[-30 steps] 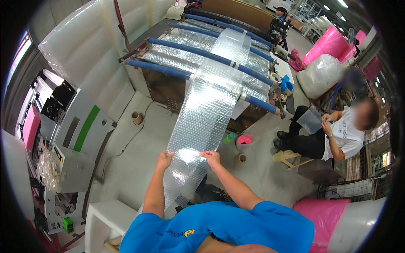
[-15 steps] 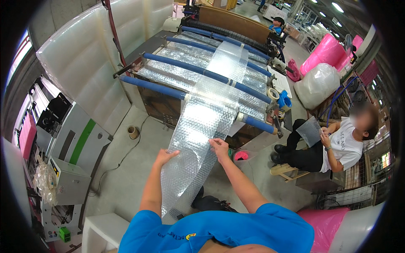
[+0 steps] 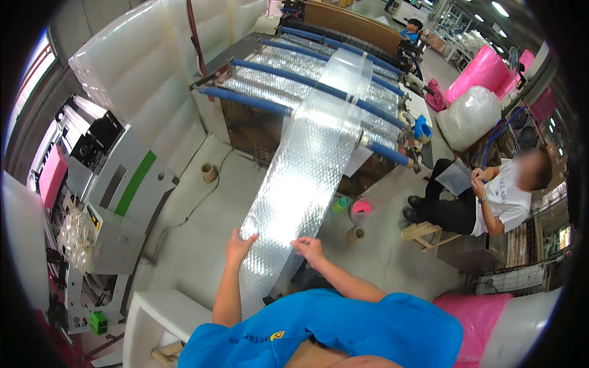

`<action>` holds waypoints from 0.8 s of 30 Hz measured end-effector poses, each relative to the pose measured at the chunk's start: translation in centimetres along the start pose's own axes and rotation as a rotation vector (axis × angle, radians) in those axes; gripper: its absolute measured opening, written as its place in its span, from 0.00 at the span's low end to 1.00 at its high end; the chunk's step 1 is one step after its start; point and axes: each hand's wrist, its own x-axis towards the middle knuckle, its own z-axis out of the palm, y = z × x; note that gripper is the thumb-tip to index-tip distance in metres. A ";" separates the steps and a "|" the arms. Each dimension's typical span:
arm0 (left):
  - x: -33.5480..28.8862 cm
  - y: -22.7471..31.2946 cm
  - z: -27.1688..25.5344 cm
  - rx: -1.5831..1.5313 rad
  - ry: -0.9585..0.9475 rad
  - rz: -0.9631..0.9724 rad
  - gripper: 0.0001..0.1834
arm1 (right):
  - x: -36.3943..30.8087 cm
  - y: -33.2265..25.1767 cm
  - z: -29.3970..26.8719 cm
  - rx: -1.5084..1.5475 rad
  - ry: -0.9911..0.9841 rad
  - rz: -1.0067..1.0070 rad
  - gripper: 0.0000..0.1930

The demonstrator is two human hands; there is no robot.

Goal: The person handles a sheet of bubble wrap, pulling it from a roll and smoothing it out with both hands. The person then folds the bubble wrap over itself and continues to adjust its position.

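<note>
A long strip of clear bubble wrap (image 3: 310,168) runs from the machine's blue rollers (image 3: 257,100) down toward my body. My left hand (image 3: 240,246) grips its left edge, thumb on top and the other fingers mostly hidden. At the right edge, my right hand (image 3: 308,250) pinches the film between thumb and fingers. The strip looks fairly flat between the rollers and my hands. Its lower end hangs close to my blue shirt, where part of it is hidden.
A seated person (image 3: 503,193) on the right holds a small clear sheet. On the floor are a cardboard core (image 3: 209,172), a pink-topped bucket (image 3: 361,210) and a wooden stool (image 3: 423,233). A grey machine with a green stripe (image 3: 136,183) stands left. Pink rolls (image 3: 475,73) stand behind.
Both hands have come nearer my body with the bubble wrap, and a longer stretch of it spans to the rollers. My view has shifted, showing more floor beside the bucket.
</note>
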 end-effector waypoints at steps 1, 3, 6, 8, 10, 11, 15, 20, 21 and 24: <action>-1.2 1.2 -0.9 -0.008 0.045 0.022 0.35 | 0.2 0.3 -0.3 0.004 0.008 -0.014 0.09; -2.4 1.2 -1.3 -0.056 0.111 0.078 0.29 | -0.2 -0.4 -0.6 0.019 0.017 -0.020 0.09; -2.8 0.7 -1.8 -0.137 0.193 0.160 0.22 | -1.5 -1.7 -0.1 0.092 0.018 -0.036 0.09; -2.5 0.5 -1.8 -0.129 0.236 0.185 0.20 | -2.3 -2.6 0.2 0.097 0.054 -0.064 0.09; -2.1 0.4 -2.1 -0.048 0.276 0.185 0.19 | -3.1 -3.8 1.0 0.052 0.123 -0.088 0.09; -1.8 0.4 -2.4 -0.053 0.266 0.175 0.19 | -3.6 -4.6 1.3 0.017 0.141 -0.088 0.10; -1.8 1.5 -3.9 -0.086 0.197 0.151 0.19 | -4.1 -5.7 1.5 0.097 0.139 -0.078 0.10; -1.8 0.3 -4.0 -0.285 0.077 0.178 0.17 | -5.0 -5.8 1.9 0.099 0.155 -0.042 0.10; -1.6 0.1 -3.8 -0.290 0.042 0.174 0.17 | -5.0 -5.7 2.0 0.091 0.170 -0.031 0.09; -0.4 -1.3 -3.1 -0.348 -0.054 0.163 0.19 | -5.0 -5.6 2.2 0.065 0.169 -0.057 0.09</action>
